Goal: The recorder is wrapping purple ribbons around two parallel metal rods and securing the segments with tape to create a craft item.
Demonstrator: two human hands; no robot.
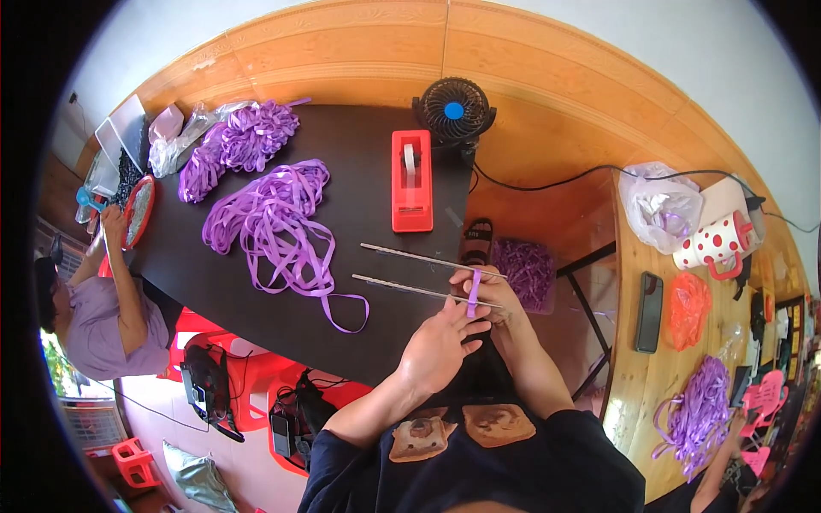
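Observation:
Two thin, twisted metal rods (pixel 402 284) lie roughly parallel in front of me, reaching left over the dark table. My right hand (pixel 505 301) grips them near their right ends, its fingers curled round. A strip of purple ribbon (pixel 473 292) wraps across both rods beside those fingers. From below, my left hand (pixel 432 344) meets the ribbon and the lower rod, its fingertips pinched there while the other fingers are loosely bent. What lies under the fingertips is partly hidden. A loose heap of purple ribbon (pixel 278 227) trails a loop toward the rods.
The dark table (pixel 359 333) carries a red tape dispenser (pixel 412 192), a black fan (pixel 454 111) and another ribbon bundle (pixel 248 141). A co-worker (pixel 107 321) sits at left. The wooden table (pixel 629 393) at right holds a phone (pixel 649 312), spotted mug (pixel 710 244) and ribbon. A tub of purple strips (pixel 523 274) stands below.

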